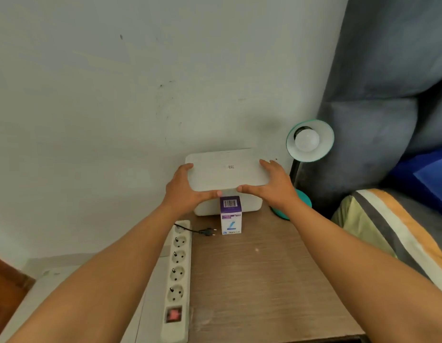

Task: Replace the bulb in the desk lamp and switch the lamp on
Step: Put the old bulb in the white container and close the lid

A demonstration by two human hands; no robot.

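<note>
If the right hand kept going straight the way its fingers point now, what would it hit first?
Probably the wall: the right hand already grips the white box, fingers pointing past it wallward. Depth is unclear.

We stretch both bare arms forward, almost straight, and they come closer together toward the hands. Our left hand (184, 188) is turned palm inward, fingers (185, 167) together and pointing away from us, thumb (210, 194) pointing to the right. Our right hand (270, 185) mirrors it, thumb pointing left. The two thumb tips are near each other but apart.
</note>
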